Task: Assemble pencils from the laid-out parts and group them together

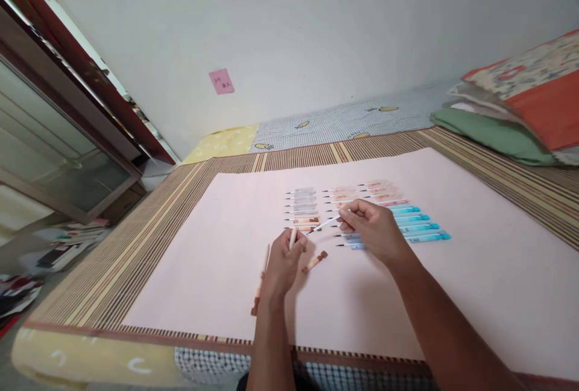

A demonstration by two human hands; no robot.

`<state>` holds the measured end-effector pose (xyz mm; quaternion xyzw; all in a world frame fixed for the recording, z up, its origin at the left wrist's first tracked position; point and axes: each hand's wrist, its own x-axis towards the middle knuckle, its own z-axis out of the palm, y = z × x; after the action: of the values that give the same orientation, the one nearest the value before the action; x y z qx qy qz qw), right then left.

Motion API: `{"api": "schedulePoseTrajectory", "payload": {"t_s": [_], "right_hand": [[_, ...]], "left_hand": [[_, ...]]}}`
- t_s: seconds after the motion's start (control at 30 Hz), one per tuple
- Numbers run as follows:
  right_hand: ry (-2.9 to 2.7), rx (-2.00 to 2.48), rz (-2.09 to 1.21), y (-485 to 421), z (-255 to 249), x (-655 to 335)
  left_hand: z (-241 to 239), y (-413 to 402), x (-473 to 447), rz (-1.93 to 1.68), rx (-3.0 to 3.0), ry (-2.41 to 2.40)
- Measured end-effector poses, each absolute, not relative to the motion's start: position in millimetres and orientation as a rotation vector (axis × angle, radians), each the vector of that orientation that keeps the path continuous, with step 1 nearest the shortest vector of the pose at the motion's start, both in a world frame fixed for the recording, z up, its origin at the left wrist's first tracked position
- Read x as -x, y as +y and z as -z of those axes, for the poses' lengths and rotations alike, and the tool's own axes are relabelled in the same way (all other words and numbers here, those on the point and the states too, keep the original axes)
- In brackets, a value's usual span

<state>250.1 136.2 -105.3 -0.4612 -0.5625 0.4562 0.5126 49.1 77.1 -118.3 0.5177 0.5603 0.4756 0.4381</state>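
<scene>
My left hand (284, 264) is closed round a pale pen barrel (292, 238) that sticks up from the fist. My right hand (374, 228) pinches a thin white refill (326, 222) that points left and down toward the left hand. A brown pen cap (315, 261) lies loose on the pink sheet (217, 270) between the hands. Another pale pen (260, 285) with a brown end lies left of my left wrist. Behind the hands, rows of pens are laid out: grey ones (302, 201), pink ones (380, 189) and blue ones (418, 225).
The pink sheet covers a striped mat (136, 240) on a bed. Folded bedding and a green pillow (497, 131) lie at the right. A pink sticky note (221, 81) is on the wall. Books (67, 243) are piled on the floor at the left.
</scene>
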Motion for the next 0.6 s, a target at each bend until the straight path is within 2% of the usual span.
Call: {"api": "schedulePoseTrajectory", "payload": {"t_s": [0.6], "right_hand": [[-1.367, 1.143, -1.036, 134.5, 99.9, -252.1]], "left_hand": [[119.5, 76.1, -51.4, -1.218, -1.406, 1.424]]}}
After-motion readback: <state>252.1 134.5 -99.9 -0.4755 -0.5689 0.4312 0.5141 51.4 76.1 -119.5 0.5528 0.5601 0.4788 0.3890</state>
